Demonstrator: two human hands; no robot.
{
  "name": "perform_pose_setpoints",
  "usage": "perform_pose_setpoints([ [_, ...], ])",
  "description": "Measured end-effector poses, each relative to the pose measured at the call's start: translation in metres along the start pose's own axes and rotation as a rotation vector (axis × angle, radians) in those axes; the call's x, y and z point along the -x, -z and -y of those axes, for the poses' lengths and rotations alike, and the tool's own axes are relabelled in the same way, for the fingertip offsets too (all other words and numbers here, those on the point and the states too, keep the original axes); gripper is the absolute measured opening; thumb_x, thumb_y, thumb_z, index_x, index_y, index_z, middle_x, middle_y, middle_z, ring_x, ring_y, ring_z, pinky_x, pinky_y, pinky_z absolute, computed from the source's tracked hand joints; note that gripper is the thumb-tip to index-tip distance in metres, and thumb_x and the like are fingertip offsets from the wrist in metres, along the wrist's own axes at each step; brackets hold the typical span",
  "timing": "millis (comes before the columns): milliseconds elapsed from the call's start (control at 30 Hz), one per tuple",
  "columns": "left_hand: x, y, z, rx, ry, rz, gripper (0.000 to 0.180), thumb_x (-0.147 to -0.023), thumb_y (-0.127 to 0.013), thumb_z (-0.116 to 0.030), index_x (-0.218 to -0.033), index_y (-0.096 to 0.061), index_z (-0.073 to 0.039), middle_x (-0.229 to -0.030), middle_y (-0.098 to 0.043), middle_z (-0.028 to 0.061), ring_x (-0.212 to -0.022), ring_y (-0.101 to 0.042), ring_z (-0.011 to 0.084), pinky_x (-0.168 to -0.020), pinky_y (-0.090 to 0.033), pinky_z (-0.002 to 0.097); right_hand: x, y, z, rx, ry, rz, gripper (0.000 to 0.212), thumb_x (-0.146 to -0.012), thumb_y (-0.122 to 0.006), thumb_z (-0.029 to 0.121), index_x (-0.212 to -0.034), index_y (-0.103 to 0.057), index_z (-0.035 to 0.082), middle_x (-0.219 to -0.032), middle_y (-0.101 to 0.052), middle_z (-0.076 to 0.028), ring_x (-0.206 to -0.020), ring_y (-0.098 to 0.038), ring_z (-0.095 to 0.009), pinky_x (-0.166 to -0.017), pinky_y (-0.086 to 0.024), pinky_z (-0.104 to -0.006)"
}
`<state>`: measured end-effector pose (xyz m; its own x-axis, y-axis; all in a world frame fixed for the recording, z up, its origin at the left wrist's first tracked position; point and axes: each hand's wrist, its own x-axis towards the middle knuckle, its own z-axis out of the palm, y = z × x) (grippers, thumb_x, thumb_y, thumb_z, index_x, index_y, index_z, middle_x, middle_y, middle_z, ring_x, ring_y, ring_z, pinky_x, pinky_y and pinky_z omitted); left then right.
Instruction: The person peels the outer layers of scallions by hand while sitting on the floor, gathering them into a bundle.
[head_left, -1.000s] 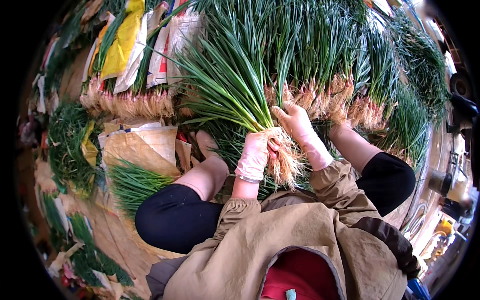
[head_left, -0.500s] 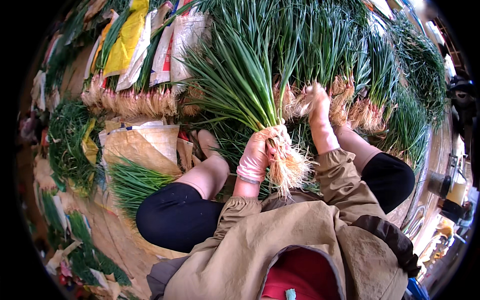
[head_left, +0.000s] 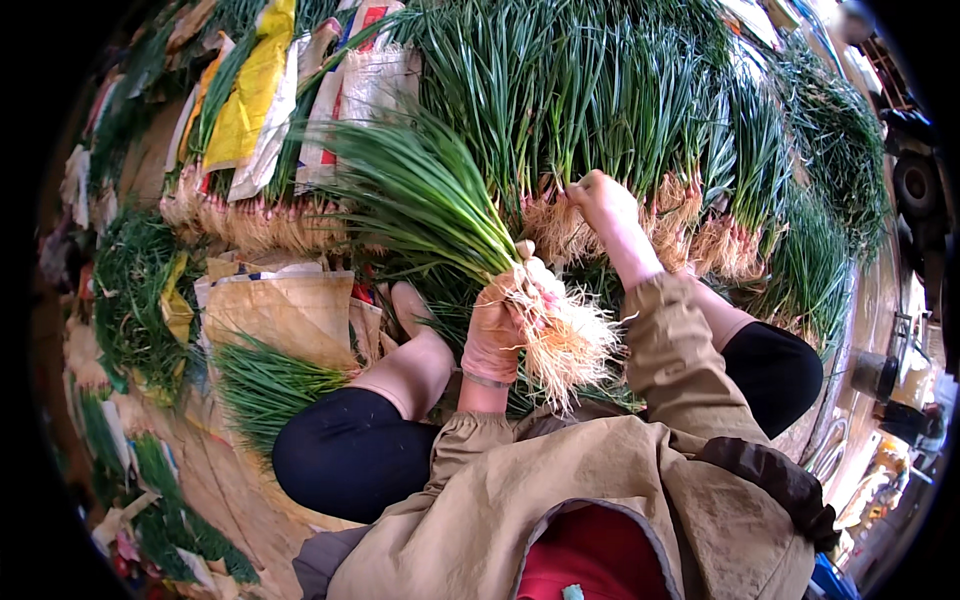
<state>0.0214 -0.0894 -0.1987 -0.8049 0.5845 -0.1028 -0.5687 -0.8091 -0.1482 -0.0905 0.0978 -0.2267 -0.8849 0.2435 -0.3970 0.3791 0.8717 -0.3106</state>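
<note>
My left hand [head_left: 495,325], in a thin pinkish glove, grips a thick bunch of spring onions [head_left: 455,215] around the stem bases. Its long green leaves lean up and to the left, blurred at the tips, and its pale stringy roots [head_left: 565,340] hang toward my lap. Further forward and to the right, my right hand [head_left: 605,205] is closed at the bases of a long row of spring onions [head_left: 620,110]. Its fingertips pinch at the stems, but the stalk between them is too small to make out singly.
Left of the row lie more spring onions with yellow and white sacking [head_left: 245,110] over them. A tan sack piece [head_left: 285,310] lies by my left knee, beside loose greens [head_left: 270,380]. My bent knees frame the working space. Another leafy heap [head_left: 835,130] is at the far right.
The bunch in my left hand has tilted left and come slightly nearer me. My right hand has moved left, its fingers now closed at the row's stem bases.
</note>
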Motion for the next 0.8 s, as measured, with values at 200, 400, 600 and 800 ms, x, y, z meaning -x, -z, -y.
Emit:
perform_pose_setpoints([
  [200, 0.000, -0.015, 0.008, -0.206, -0.140, -0.474, 0.028, -0.082, -0.059, -0.011, -0.107, -0.051, -0.001, -0.087, -0.060, 0.0108, -0.076, -0.059, 0.0221, -0.067, -0.052, 0.0347, 0.008, 0.046, 0.003, -0.447, -0.024, 0.139, 0.025, -0.087, -0.058, 0.031, -0.092, -0.064, 0.007, -0.073, -0.062, -0.005, -0.065, -0.056, -0.012, -0.064, -0.046, -0.0252],
  [400, 0.003, 0.022, 0.006, -0.459, -0.047, -0.572, 0.016, -0.082, -0.058, -0.009, -0.092, -0.059, 0.004, -0.067, -0.060, 0.0104, -0.053, -0.057, 0.0167, -0.049, -0.048, 0.0244, 0.081, -0.018, -0.019, -1.090, 0.160, 0.620, 0.026, -0.085, -0.060, 0.024, -0.101, -0.062, 0.004, -0.096, -0.064, -0.006, -0.087, -0.059, -0.013, -0.079, -0.046, -0.0256],
  [600, 0.006, 0.010, 0.016, -0.690, -0.001, -0.647, 0.024, -0.080, -0.057, -0.009, -0.098, -0.060, 0.006, -0.065, -0.060, 0.0086, -0.047, -0.052, 0.0130, -0.048, -0.047, 0.0236, 0.056, -0.059, -0.017, -1.350, 0.476, 0.415, 0.030, -0.087, -0.051, 0.025, -0.109, -0.059, 0.005, -0.089, -0.054, 0.004, -0.064, -0.048, -0.005, -0.058, -0.038, -0.0196],
  [800, 0.005, 0.007, 0.016, -0.840, 0.021, -0.701, 0.020, -0.079, -0.060, -0.011, -0.092, -0.062, 0.003, -0.059, -0.059, 0.0075, -0.039, -0.051, 0.0126, -0.031, -0.039, 0.0227, 0.055, -0.045, -0.002, -1.509, -0.248, 0.209, 0.019, -0.088, -0.058, 0.028, -0.093, -0.057, 0.010, -0.064, -0.046, 0.006, -0.051, -0.038, -0.006, -0.048, -0.032, -0.0192],
])
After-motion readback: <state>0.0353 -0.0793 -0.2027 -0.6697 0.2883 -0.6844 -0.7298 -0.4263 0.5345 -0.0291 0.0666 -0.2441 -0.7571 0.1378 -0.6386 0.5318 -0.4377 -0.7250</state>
